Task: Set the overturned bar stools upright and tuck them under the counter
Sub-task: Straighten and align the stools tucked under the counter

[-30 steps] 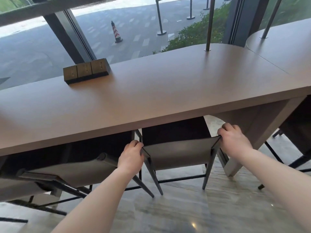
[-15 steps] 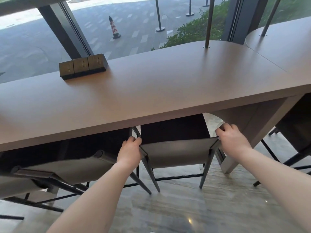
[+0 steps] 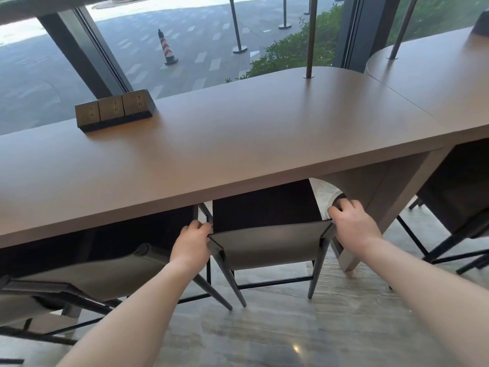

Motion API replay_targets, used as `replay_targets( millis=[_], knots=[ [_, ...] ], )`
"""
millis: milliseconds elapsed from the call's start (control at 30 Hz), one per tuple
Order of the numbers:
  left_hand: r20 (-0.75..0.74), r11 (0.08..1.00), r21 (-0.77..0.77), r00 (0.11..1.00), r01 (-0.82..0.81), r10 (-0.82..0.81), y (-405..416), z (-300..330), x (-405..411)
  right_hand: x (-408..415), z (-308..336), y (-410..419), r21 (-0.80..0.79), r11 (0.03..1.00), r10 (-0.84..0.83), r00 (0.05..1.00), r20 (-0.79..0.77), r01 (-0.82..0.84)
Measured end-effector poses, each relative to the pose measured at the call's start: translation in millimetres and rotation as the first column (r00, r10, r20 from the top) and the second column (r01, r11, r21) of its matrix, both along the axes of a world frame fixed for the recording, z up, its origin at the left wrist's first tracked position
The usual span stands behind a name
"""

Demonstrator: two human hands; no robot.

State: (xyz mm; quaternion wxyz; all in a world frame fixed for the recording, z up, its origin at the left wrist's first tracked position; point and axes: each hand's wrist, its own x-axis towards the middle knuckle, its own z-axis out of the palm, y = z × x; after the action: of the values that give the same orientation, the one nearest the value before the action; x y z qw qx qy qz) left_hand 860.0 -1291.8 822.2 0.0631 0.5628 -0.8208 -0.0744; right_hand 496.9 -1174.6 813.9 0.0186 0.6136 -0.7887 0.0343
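A grey bar stool (image 3: 270, 246) stands upright on the floor, its dark seat partly under the brown counter (image 3: 238, 144). My left hand (image 3: 191, 242) grips the left top corner of its low backrest. At the right top corner, my right hand (image 3: 353, 225) curls its fingers over the edge. To the left a second grey stool (image 3: 92, 276) stands under the counter, its backrest towards me. A third dark stool (image 3: 460, 202) stands at the right, under the adjoining counter.
A block of three brass sockets (image 3: 113, 109) sits on the counter top. Two thin metal posts (image 3: 311, 38) rise from the counters. The slanted counter support (image 3: 381, 207) stands just right of the held stool. Glass windows lie behind the counter, polished stone floor in front.
The held stool has slid a little farther under the counter, with both hands still on its backrest corners. The view has shifted slightly downward.
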Motion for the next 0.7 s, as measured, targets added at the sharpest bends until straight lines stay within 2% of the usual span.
replay_targets(
  millis=[333,500,567,633,700],
  knots=[
    [-0.002,1.000,0.009,1.000,-0.007,0.007,2.1,1.4,2.1,-1.7,-0.8,1.8,-0.031,0.999,0.028,1.000,0.003,-0.028],
    [0.050,0.998,0.067,0.999,-0.014,0.011,-2.8,11.1,4.4,1.2,5.1,0.1,0.017,0.999,0.031,0.996,-0.083,-0.030],
    [-0.051,0.995,0.098,0.998,-0.033,0.038,-0.2,16.6,1.8,5.1,9.5,-0.9,0.040,0.999,0.017,0.996,-0.085,-0.014],
    [-0.245,0.984,0.169,0.965,-0.052,0.093,4.7,23.8,-3.9,13.1,13.4,-1.3,0.036,0.999,0.020,0.999,-0.028,-0.019],
    [-0.445,0.967,0.249,0.882,-0.045,0.156,12.4,32.5,-12.0,27.2,18.2,0.9,-0.050,0.998,0.033,0.986,0.160,-0.026]
  ],
)
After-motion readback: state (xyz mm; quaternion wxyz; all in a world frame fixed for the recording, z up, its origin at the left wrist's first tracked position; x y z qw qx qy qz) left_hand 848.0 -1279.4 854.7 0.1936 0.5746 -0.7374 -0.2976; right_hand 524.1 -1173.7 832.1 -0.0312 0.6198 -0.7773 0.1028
